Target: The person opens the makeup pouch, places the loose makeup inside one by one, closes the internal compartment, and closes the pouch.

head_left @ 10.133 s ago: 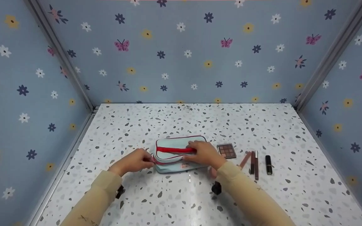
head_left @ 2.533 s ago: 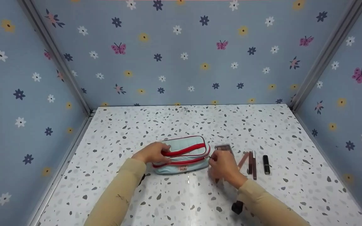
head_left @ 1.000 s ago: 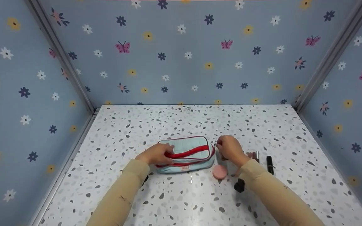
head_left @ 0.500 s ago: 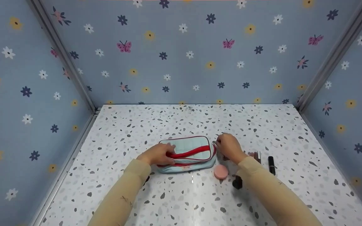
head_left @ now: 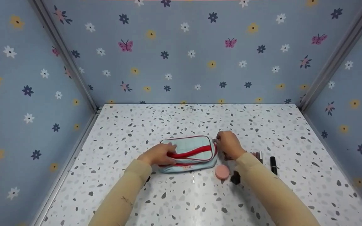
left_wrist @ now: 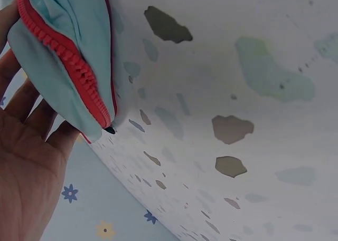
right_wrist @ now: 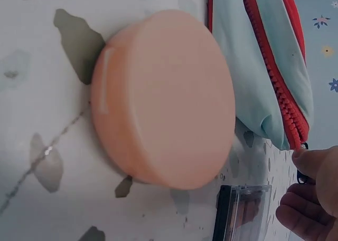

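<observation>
A pale blue zipped pouch [head_left: 185, 142] with a red handle and red piping lies mid-table. My left hand [head_left: 158, 154] grips its left end, thumb at the front and fingers over the top by the handle. In the left wrist view, the fingers of that hand [left_wrist: 31, 162] lie along the fabric beside the red zipper [left_wrist: 68, 56]. At the pouch's right end, my right hand [head_left: 229, 144] pinches the dark zipper pull [right_wrist: 302, 176] between thumb and fingers. The zipper teeth [right_wrist: 274, 77] look meshed up to the pull in the right wrist view.
A round pink compact [head_left: 222, 172] lies just right of the pouch's front. An eyeshadow palette [right_wrist: 245, 212] is partly under my right wrist. Slim cosmetic tubes [head_left: 260, 156] and a black tube [head_left: 273, 165] lie farther right. Patterned walls [head_left: 181, 62] enclose the back and sides.
Earlier my left hand was at the pouch's left-end zipper while my right held the top. Then the left took hold of the pouch, and the right drew the pull back around the right end.
</observation>
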{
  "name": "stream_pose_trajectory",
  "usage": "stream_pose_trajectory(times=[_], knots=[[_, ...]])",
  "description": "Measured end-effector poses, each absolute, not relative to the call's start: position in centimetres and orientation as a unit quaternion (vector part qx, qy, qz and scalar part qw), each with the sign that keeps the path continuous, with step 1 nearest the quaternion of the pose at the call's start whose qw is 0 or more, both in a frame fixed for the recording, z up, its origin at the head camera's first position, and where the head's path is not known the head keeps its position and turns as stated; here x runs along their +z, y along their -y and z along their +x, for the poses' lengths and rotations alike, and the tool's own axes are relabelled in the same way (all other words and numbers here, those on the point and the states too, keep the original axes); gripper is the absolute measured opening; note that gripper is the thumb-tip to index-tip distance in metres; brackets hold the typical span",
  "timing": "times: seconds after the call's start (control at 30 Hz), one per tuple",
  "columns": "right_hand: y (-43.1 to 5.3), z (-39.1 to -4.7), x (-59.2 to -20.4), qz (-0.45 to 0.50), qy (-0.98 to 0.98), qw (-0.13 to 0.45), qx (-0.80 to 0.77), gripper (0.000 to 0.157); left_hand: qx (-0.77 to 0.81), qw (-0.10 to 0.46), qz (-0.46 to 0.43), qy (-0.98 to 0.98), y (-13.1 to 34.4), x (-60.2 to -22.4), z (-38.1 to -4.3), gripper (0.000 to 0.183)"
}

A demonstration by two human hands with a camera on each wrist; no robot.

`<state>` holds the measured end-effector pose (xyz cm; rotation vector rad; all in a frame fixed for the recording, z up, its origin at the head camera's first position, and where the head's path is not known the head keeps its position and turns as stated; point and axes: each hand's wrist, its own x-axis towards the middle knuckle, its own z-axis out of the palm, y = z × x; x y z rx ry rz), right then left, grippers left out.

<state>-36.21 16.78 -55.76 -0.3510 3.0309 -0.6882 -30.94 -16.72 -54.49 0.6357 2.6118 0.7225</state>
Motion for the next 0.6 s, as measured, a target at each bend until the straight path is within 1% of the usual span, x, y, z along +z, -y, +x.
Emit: stream_pose_trajectory(times=[0.17,0.4,0.5,0.6], knots=[[-16.4,-36.6,-55.7,-0.1,-0.969,0.015,-0.223,0.02,0.258,0.18,0.225,-0.922,16.8,-54.6,-30.9,0.018],[-15.5,-37.3,-55.7,-0.074,-0.972,0.029,-0.222,0.018,0.271,0.178,0.228,-0.918,16.8,-54.7,-30.9,0.01],[-15.0,-37.5,-55.5,-0.063,-0.971,0.039,-0.228,0.018,0.266,0.18,0.227,-0.92,16.8,-54.5,-30.9,0.011],[-14.6,-37.7,-55.4,-0.065,-0.972,0.032,-0.224,0.018,0.261,0.181,0.226,-0.921,16.8,-54.4,-31.0,0.012]])
